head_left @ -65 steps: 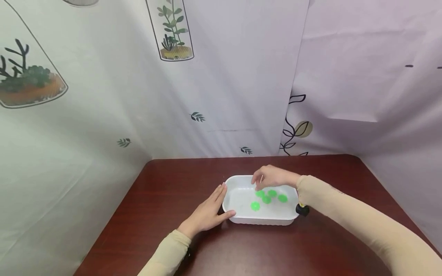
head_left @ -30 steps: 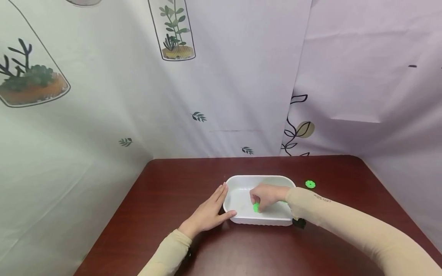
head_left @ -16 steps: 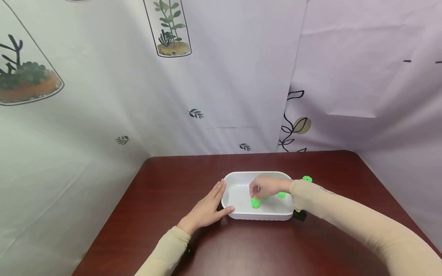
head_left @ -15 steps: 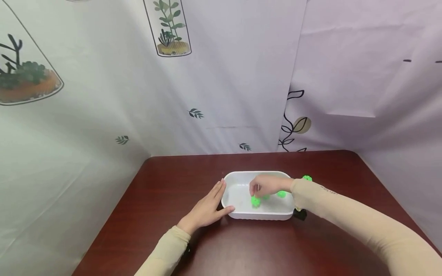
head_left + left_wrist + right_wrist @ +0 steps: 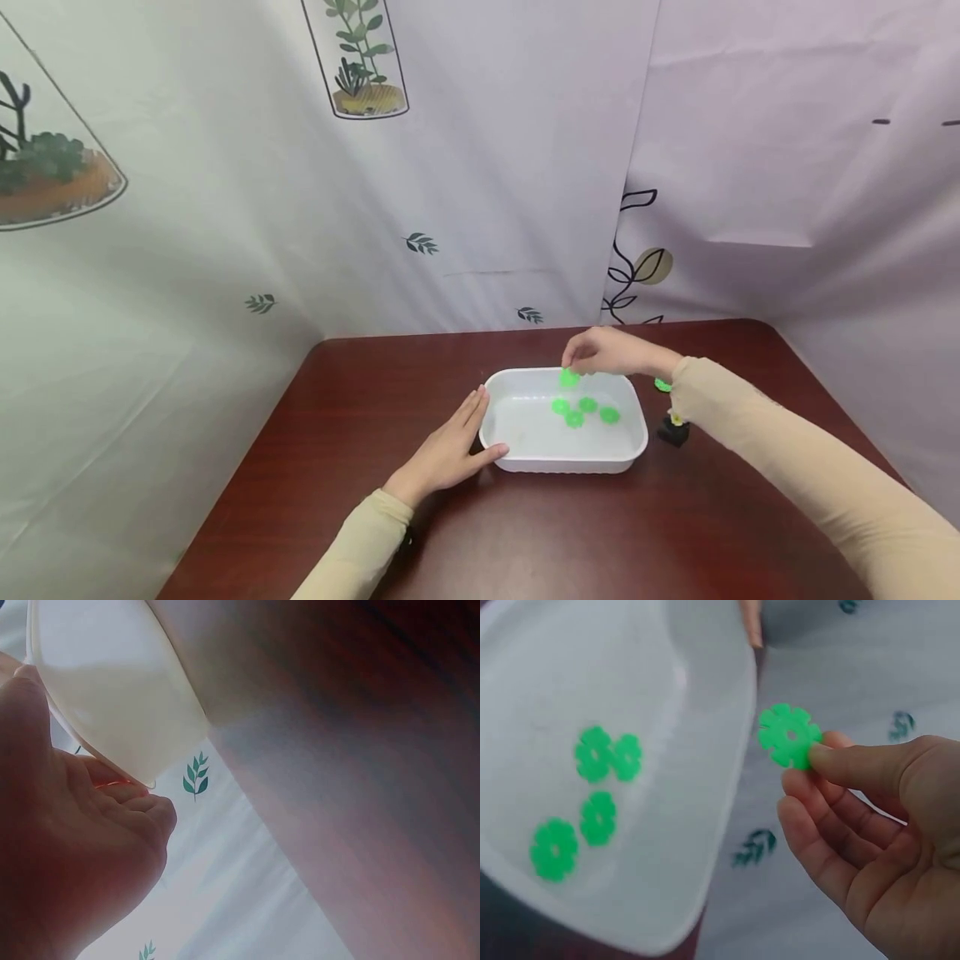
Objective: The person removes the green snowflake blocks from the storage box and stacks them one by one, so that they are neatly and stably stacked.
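My right hand (image 5: 611, 352) pinches a green flower-shaped disc (image 5: 788, 736) between thumb and fingertips, holding it in the air over the far rim of the white tray (image 5: 517, 457). My left hand (image 5: 448, 454) lies with straight, relaxed fingers against the tray's left end, thumb along its near corner, on the dark red table (image 5: 360, 400). Four more green discs (image 5: 583, 410) lie clustered inside the tray, and another green disc (image 5: 662, 385) sits on the table just right of it, near a small black object (image 5: 672, 431).

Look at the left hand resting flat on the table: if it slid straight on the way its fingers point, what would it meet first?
The white tray. The left hand already lies against its near-left wall, fingertips at the rim, so it would push the tray at once.
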The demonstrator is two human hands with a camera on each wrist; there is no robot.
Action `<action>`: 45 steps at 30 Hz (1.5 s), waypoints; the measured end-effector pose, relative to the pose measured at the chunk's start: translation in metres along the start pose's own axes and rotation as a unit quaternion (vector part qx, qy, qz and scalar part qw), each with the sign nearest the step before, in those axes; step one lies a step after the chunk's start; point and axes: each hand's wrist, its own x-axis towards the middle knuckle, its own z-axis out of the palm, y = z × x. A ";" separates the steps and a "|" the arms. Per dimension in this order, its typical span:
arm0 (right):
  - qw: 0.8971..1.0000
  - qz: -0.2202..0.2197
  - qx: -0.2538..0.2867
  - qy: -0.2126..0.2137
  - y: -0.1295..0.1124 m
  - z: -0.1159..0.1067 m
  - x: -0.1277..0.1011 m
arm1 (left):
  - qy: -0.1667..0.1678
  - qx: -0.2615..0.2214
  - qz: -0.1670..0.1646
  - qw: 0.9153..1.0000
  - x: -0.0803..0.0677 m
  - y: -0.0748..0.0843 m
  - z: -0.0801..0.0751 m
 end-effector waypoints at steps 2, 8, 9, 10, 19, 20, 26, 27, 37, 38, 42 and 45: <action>1.000 0.010 0.013 0.023 0.004 -0.010 -0.005 | 0.001 0.000 0.002 1.000 0.000 0.000 0.000; 0.995 0.041 0.042 0.087 0.020 -0.035 -0.024 | 0.006 -0.006 0.002 1.000 0.000 0.000 0.002; 0.993 0.046 0.044 0.095 0.023 -0.037 -0.027 | 0.007 -0.008 0.001 1.000 0.000 0.000 0.002; 0.992 0.053 0.047 0.103 0.026 -0.040 -0.032 | 0.005 -0.008 0.000 1.000 -0.001 0.001 0.002; 0.981 0.104 0.073 0.149 0.061 -0.048 -0.064 | 0.004 -0.005 0.001 1.000 0.001 -0.001 0.001; 0.981 0.108 0.071 0.148 0.066 -0.047 -0.067 | 0.004 -0.006 0.001 1.000 0.001 0.000 0.001; 0.976 0.134 0.082 0.153 0.097 -0.037 -0.081 | 0.002 -0.013 0.004 1.000 -0.001 0.002 0.002; 0.974 0.138 0.089 0.155 0.101 -0.034 -0.082 | 0.002 -0.013 0.005 1.000 -0.002 0.003 0.002; 0.966 0.167 0.127 0.151 0.130 -0.021 -0.087 | -0.001 -0.005 0.008 1.000 -0.003 0.001 0.002; 0.966 0.169 0.129 0.149 0.132 -0.020 -0.087 | -0.003 -0.003 0.008 1.000 -0.002 0.001 0.001; 0.965 0.174 0.128 0.147 0.138 -0.018 -0.088 | -0.004 -0.004 0.007 1.000 0.000 0.001 -0.002; 0.967 0.172 0.123 0.143 0.140 -0.016 -0.086 | -0.002 -0.009 0.006 1.000 0.000 0.000 -0.002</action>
